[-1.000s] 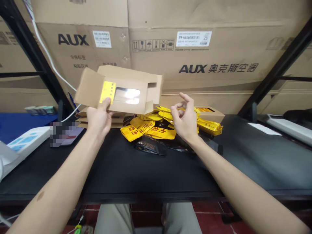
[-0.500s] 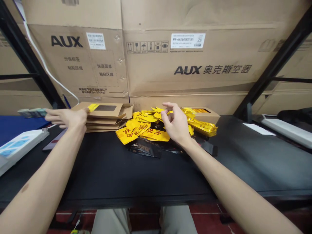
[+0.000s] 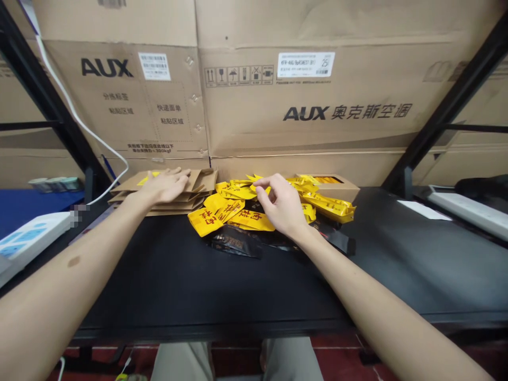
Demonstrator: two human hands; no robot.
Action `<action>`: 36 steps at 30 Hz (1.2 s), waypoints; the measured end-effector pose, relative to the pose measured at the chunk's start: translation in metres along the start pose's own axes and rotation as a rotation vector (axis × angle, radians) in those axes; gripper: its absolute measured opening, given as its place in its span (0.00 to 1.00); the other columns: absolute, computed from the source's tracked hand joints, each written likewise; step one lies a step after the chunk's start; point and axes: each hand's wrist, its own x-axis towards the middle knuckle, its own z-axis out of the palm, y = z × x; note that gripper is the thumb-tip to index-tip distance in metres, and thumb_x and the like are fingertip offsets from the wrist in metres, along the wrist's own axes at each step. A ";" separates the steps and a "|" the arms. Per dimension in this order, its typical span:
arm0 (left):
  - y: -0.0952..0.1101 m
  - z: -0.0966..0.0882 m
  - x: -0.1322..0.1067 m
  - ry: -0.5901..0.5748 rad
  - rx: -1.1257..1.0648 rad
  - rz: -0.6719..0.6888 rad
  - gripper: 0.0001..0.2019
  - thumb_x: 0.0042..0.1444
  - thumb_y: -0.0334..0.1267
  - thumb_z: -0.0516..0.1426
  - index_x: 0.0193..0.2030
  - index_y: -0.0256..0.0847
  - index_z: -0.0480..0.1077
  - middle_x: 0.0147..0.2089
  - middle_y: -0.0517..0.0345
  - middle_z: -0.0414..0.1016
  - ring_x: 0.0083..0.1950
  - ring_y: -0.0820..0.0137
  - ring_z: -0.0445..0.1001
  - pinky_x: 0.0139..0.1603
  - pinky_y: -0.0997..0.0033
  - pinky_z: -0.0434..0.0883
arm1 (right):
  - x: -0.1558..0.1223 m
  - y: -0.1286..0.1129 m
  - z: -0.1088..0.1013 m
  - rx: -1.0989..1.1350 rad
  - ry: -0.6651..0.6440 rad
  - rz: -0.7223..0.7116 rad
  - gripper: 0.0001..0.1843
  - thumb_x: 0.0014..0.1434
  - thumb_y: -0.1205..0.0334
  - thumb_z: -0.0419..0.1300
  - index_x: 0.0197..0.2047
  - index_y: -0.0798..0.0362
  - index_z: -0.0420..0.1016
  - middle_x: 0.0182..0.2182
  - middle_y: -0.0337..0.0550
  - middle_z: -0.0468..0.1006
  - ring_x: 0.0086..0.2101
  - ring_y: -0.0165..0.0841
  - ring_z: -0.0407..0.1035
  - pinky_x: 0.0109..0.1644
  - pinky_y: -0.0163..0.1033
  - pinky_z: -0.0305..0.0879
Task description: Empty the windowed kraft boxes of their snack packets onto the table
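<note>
The left arm (image 3: 79,275) and right arm (image 3: 389,312) reach forward, bare and nearly level, over a matte black tabletop (image 3: 190,286). Nearest on it lie glossy black foil sachets (image 3: 234,246), partly under a loose heap of bright yellow foil sachets (image 3: 216,222) printed with red characters. The right hand (image 3: 280,206) hangs just over that heap, half open, its fingers curled and holding nothing that shows. The left hand (image 3: 166,186) lies palm down with fingers spread on a low stack of flat kraft-card cartons (image 3: 174,207), resting there without a grip. The sachets lie loose and the stack is flat, while one open tan carton (image 3: 337,191) beyond the heap shows orange-yellow contents. Large brown AUX cardboard boxes (image 3: 301,106) stand behind everything.
</note>
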 end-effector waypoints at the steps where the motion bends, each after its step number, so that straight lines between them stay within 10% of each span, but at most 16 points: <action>1: -0.004 0.008 -0.005 -0.039 -0.003 -0.031 0.27 0.67 0.49 0.50 0.66 0.38 0.73 0.73 0.39 0.70 0.75 0.41 0.62 0.72 0.20 0.43 | 0.000 0.000 0.000 -0.003 -0.008 0.005 0.07 0.69 0.62 0.56 0.41 0.51 0.75 0.38 0.43 0.79 0.25 0.28 0.63 0.40 0.41 0.65; 11: -0.021 0.057 -0.042 -0.107 -0.018 -0.112 0.29 0.65 0.57 0.52 0.66 0.47 0.73 0.76 0.40 0.65 0.78 0.34 0.55 0.70 0.16 0.33 | -0.001 0.000 0.003 -0.009 -0.044 0.010 0.07 0.69 0.62 0.56 0.42 0.51 0.75 0.38 0.43 0.78 0.26 0.28 0.64 0.39 0.41 0.65; 36: 0.001 0.035 -0.052 -0.242 0.221 -0.054 0.47 0.62 0.74 0.37 0.72 0.43 0.67 0.78 0.36 0.61 0.78 0.37 0.57 0.71 0.21 0.49 | -0.004 -0.004 0.006 -0.002 -0.071 -0.002 0.08 0.67 0.61 0.57 0.39 0.51 0.76 0.37 0.44 0.78 0.27 0.29 0.64 0.40 0.42 0.65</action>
